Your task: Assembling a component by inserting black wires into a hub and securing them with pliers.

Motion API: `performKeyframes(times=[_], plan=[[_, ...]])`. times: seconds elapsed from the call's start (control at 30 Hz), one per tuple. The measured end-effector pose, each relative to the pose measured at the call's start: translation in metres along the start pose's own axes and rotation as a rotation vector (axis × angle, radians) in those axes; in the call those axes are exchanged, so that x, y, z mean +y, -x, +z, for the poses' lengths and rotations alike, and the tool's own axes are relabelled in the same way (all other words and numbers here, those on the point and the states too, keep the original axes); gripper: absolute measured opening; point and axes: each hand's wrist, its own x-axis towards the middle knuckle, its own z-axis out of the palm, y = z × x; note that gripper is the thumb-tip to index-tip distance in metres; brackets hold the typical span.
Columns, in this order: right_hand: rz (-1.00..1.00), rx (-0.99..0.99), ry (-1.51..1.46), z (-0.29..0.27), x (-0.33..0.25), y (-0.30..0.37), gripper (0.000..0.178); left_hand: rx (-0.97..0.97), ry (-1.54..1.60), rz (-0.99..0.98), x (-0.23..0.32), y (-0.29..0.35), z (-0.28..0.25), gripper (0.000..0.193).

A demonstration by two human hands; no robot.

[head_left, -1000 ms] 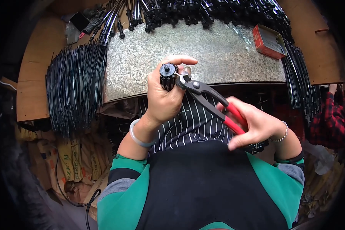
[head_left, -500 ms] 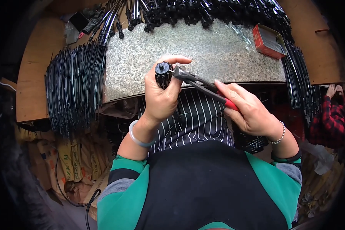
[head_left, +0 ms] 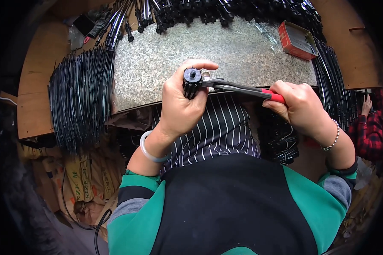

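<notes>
My left hand (head_left: pixel 181 104) grips a small black ribbed round part (head_left: pixel 191 82) with a knob on top, held upright over the near edge of the speckled stone slab (head_left: pixel 157 68). Red-handled pliers (head_left: pixel 238 88) sit in my right hand (head_left: pixel 300 106), which is closed around the handles. The pliers lie almost level, and their jaws meet the right side of the black part beside my left thumb and fingertip.
A thick bundle of thin black wires (head_left: pixel 78 100) hangs over the wooden bench (head_left: pixel 36 93) at the left. More black rods (head_left: pixel 191 12) lie along the slab's far edge and down the right (head_left: pixel 334 80). A red tin (head_left: pixel 297 40) sits at back right. Another person's hand (head_left: pixel 366 104) shows at far right.
My right hand swung up and to the right, bringing the pliers from a slant to nearly level. The handles have closed together. My left hand shifted the black part slightly right.
</notes>
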Motion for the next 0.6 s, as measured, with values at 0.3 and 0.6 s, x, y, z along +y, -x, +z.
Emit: performKeyframes(times=[0.3,0.6], plan=[[0.301,0.264,0.257,0.062,0.079,0.005,0.040,0.239,1.092,-0.208,0.001,-0.015,-0.036,0.040],[-0.249,0.881,-1.322,0.075,-0.024,-0.066,0.069,0.155,1.459,-0.742,0.013,-0.004,0.029,0.052]])
